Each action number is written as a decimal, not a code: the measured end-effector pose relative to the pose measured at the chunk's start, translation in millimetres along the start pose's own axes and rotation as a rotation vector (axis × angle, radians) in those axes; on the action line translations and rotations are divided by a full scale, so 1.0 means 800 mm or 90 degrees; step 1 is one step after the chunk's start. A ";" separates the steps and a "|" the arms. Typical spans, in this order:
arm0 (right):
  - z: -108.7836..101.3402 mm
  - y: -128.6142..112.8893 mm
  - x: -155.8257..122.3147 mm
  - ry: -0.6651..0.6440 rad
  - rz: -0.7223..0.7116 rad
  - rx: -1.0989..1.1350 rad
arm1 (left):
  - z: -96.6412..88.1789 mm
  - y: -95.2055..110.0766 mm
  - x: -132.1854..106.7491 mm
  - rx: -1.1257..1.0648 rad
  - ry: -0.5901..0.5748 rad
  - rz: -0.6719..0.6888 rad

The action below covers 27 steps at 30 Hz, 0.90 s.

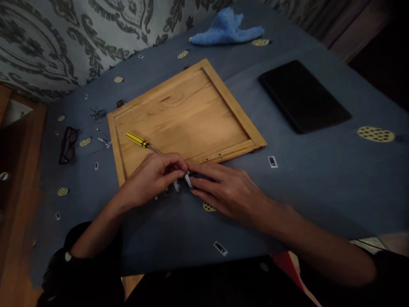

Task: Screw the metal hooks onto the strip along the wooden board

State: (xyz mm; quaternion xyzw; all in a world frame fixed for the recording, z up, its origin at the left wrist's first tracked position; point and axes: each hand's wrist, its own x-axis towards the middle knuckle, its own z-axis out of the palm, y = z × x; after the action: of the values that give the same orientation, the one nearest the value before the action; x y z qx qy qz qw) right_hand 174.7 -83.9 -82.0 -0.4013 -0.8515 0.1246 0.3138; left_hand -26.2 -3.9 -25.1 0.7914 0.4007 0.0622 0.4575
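A framed wooden panel (179,115), like a cabinet door, lies flat on the cloth-covered table. At its near edge my right hand (223,187) has its fingers closed on a small metal hinge part (188,180). My left hand (156,175) is closed in a pinch at the top of that same part, thumb and index fingertip together. Just below the fingers, another small metal piece (177,186) rests on the cloth, partly hidden. A yellow-and-black screwdriver (136,139) lies on the panel, its shaft tip hidden behind my left hand. Small dark holes show in the panel's near rail.
A black tablet-like slab (303,96) lies to the right, and a blue cloth (228,30) is bunched at the back. Dark-framed glasses (68,145) and loose metal hardware (97,113) lie at the left. Patterned fabric (96,34) rises behind the table.
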 end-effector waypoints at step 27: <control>-0.001 0.000 0.000 0.006 0.000 0.002 | -0.010 0.002 -0.001 0.001 0.024 0.047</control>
State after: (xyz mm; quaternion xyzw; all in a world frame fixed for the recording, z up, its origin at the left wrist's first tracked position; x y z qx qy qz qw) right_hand 175.5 -83.8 -81.5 -0.4012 -0.8499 0.1238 0.3183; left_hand -29.4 0.7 -19.6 0.8047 0.3801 0.0935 0.4464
